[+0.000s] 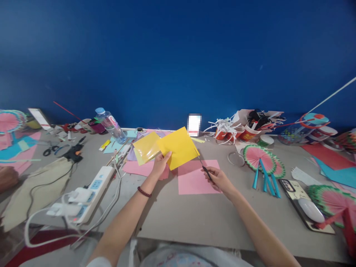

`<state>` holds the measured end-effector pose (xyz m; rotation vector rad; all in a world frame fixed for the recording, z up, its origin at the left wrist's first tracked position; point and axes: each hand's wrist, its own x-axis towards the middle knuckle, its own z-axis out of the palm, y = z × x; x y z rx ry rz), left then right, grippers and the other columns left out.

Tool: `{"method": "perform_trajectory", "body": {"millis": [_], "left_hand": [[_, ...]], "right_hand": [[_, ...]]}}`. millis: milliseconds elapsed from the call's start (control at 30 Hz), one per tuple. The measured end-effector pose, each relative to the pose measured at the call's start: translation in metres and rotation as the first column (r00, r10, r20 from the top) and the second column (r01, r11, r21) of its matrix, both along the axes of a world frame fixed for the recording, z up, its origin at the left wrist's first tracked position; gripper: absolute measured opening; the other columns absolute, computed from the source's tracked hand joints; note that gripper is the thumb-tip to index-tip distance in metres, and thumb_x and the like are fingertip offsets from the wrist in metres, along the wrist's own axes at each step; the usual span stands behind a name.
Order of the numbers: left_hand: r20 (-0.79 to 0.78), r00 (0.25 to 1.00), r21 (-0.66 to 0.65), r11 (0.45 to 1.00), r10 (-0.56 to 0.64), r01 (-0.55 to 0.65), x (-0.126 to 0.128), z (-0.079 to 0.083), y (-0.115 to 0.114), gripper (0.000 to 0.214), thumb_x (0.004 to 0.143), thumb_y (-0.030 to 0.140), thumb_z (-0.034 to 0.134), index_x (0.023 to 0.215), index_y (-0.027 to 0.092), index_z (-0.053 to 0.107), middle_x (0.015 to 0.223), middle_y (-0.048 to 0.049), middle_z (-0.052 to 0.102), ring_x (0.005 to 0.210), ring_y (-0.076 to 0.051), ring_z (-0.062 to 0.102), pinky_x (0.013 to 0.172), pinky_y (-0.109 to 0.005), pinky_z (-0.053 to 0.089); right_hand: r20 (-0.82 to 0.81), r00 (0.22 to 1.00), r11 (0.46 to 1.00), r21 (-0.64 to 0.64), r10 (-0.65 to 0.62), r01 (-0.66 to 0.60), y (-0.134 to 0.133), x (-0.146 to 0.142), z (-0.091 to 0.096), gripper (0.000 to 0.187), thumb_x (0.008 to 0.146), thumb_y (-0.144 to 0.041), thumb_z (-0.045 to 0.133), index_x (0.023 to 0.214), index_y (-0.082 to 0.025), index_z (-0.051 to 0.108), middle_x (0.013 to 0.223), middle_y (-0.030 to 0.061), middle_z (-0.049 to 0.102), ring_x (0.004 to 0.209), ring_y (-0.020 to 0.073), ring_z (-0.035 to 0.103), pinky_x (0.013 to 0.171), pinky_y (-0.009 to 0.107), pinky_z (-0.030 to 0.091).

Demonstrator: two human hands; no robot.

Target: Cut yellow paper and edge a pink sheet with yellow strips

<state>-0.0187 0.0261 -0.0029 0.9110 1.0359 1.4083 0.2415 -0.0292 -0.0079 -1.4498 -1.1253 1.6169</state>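
Note:
My left hand (161, 164) pinches a yellow sheet of paper (178, 148) by its lower left side, thumb on top, and holds it raised above the table. In my right hand (217, 178) is a pair of black-handled scissors (205, 168), fingers closed round the handles. The scissor blades reach up to the sheet's right edge; whether they are cutting into it I cannot tell. Below lies a pink sheet of paper (194, 181) flat on the table. Left of the raised sheet rests a clear-wrapped yellow paper pack (147, 147), over more pink paper (136, 168).
A power strip (97, 189) with white plugs and cables lies left, near a plastic bottle (111, 124). Paper watermelon fans (258, 159), a phone (292, 196) and a mouse (310, 210) are right. Cups (249, 133) line the blue wall. Another person's hand (8, 181) shows far left.

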Motion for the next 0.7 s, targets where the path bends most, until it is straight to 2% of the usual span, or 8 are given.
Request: {"method": "perform_trajectory", "body": {"millis": [300,700], "left_hand": [[-0.026,1.0,0.02,1.0,-0.003,0.004,-0.0004,0.0027,-0.0017,0.044,0.063,0.048,0.078,0.094,0.017,0.072,0.101,-0.0104,0.073,0.097,-0.029,0.067,0.087,-0.042,0.052],[-0.049,0.999,0.019,1.0,0.0,0.001,-0.0005,0.0042,-0.0024,0.043,0.066,0.048,0.077,0.094,0.015,0.072,0.107,-0.0111,0.071,0.098,-0.028,0.066,0.089,-0.041,0.05]], "right_hand": [[-0.03,0.998,0.999,-0.01,-0.05,0.05,-0.001,-0.0052,0.0093,0.044,0.06,-0.045,0.074,0.091,-0.016,0.064,0.057,-0.0069,0.052,0.033,0.0009,0.029,0.027,0.015,0.019],[-0.031,0.997,0.998,-0.006,-0.069,0.069,0.0013,-0.0062,0.0065,0.046,0.056,-0.047,0.074,0.087,-0.015,0.065,0.053,-0.0077,0.049,0.035,0.0013,0.028,0.031,0.015,0.016]]}}
